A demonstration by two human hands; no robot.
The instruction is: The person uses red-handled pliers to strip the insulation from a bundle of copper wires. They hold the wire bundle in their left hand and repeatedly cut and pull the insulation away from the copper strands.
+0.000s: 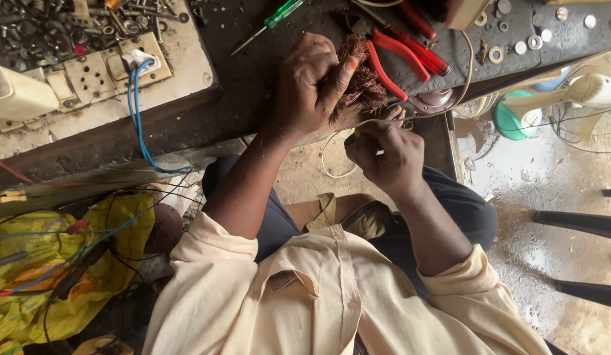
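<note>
Cream, loose short-sleeved shirt [332, 289] fills the six o'clock stretch, its placket running down the middle with a folded collar at the top. Sleeves [200, 256] end at the upper arm, wide and creased; forearms bare from there. Dark navy trousers [450, 204] show towards three o'clock. Both hands [312, 85] bare: no gloves, watch or rings seen.

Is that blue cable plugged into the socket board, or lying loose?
Plugged in. The blue cable ends in a white plug seated on the beige socket board, then trails down off the workbench.
</note>
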